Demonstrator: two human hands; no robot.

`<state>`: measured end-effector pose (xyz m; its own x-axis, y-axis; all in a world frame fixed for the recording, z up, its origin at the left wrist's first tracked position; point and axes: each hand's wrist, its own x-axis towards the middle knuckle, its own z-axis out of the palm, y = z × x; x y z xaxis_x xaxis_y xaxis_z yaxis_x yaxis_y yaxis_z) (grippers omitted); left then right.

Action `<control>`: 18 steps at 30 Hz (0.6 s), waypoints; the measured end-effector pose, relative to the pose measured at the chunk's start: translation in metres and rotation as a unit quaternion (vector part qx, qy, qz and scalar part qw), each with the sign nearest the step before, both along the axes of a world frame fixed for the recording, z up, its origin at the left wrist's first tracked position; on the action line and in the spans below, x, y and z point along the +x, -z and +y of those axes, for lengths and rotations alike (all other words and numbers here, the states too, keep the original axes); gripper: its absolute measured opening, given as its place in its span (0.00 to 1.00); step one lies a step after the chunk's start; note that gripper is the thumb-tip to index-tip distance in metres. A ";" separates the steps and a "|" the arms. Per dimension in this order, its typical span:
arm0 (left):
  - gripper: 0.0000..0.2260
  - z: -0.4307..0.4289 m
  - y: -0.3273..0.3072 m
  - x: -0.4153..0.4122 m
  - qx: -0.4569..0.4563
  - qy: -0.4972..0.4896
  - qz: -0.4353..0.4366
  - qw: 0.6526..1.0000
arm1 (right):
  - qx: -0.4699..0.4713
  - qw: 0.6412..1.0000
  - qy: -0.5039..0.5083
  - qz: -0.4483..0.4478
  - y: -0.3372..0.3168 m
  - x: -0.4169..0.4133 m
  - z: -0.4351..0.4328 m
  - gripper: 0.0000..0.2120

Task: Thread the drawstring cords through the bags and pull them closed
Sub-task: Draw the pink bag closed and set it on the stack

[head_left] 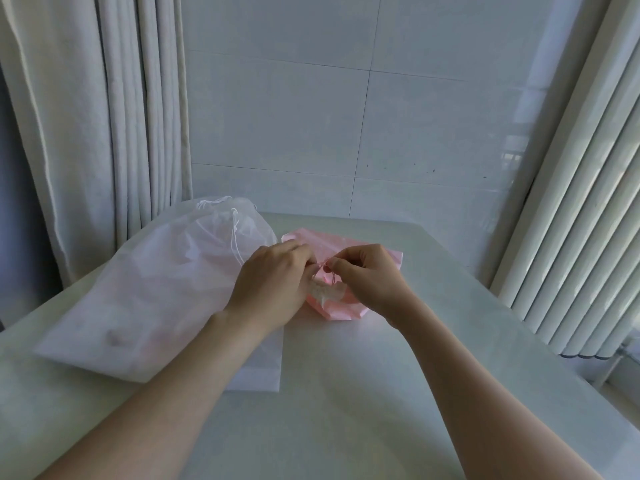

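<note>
Right hand (pixel 367 277) pinches the thin pink cord (pixel 329 270) between curled fingertips. The left hand (pixel 273 282), fingers curled, grips bunched fabric of the pink bag (pixel 341 311) beside it. This bag lies crumpled mid-bench (pixel 398 393), its mouth hidden. Touching its left, the white bag (pixel 156 282) runs near-left to far-right, mouth away.

Large bag (pixel 156 289) centre-left on your table (pixel 415 375), small bag (pixel 346 311) just right of it, its cord (pixel 325 263) between your left hand (pixel 273 282) and right hand (pixel 367 278), curtain (pixel 104 116) upper left.
</note>
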<state>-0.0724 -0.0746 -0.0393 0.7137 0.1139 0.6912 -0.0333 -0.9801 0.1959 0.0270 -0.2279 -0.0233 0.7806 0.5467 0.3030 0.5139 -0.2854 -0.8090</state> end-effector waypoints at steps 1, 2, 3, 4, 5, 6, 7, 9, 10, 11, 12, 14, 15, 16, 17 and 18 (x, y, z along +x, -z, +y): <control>0.07 -0.001 0.001 0.001 -0.011 0.009 0.000 1.000 | 0.001 1.000 0.001 -0.003 0.000 0.000 0.001 0.10; 0.08 -0.002 0.002 0.001 -0.029 0.022 0.002 0.999 | 0.001 1.000 0.004 -0.007 0.001 0.000 0.001 0.10; 0.08 -0.002 0.002 0.001 -0.049 0.035 0.007 0.998 | 0.002 1.000 0.007 -0.011 0.001 0.000 0.002 0.10; 0.09 -0.002 0.002 0.002 -0.065 0.043 0.012 0.997 | 0.001 1.000 0.011 -0.014 0.001 0.001 0.002 0.10; 0.09 -0.001 0.002 0.003 -0.073 0.046 0.015 0.996 | 0.001 1.000 0.016 -0.017 0.001 0.002 0.002 0.10; 0.09 0.000 0.002 0.003 -0.077 0.046 0.016 0.996 | 0.002 1.000 0.020 -0.019 0.001 0.002 0.002 0.10; 0.10 0.001 0.002 0.003 -0.085 0.047 0.015 0.995 | 0.003 1.000 0.024 -0.020 0.002 0.003 0.002 0.10; 0.10 0.003 0.000 0.004 -0.106 0.054 0.007 0.993 | 0.003 0.999 0.028 -0.018 0.002 0.003 0.002 0.10; 0.10 0.003 0.000 0.004 -0.110 0.057 0.009 0.992 | 0.002 0.999 0.028 -0.017 0.003 0.002 0.002 0.10; 0.10 0.003 0.000 0.003 -0.111 0.056 0.017 0.992 | 0.002 0.999 0.026 -0.018 0.002 0.001 0.003 0.10; 0.09 0.003 0.000 0.003 -0.112 0.053 0.027 0.992 | 0.001 1.000 0.024 -0.020 0.002 0.000 0.003 0.11; 0.08 -0.001 -0.002 0.003 -0.142 0.048 0.031 0.988 | -0.003 0.999 0.022 -0.028 0.001 -0.001 0.003 0.12; 0.07 -0.002 -0.003 0.002 -0.172 0.047 0.031 0.984 | -0.007 0.999 0.022 -0.032 0.000 -0.001 0.002 0.13; 0.07 -0.003 -0.006 0.002 -0.206 0.042 0.039 0.977 | -0.015 0.999 0.026 -0.038 0.000 0.000 0.001 0.15; 0.07 -0.003 -0.008 0.001 -0.233 0.029 0.058 0.970 | -0.023 0.998 0.032 -0.050 -0.001 0.001 0.001 0.15; 0.08 -0.003 -0.009 0.001 -0.247 0.010 0.078 0.966 | -0.032 0.996 0.040 -0.067 0.000 0.001 0.000 0.15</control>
<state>-0.0712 -0.0777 -0.0305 0.8099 0.3882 0.4397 0.0170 -0.7648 0.6440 0.0282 -0.2274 -0.0232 0.7772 0.5063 0.3736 0.5897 -0.3792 -0.7131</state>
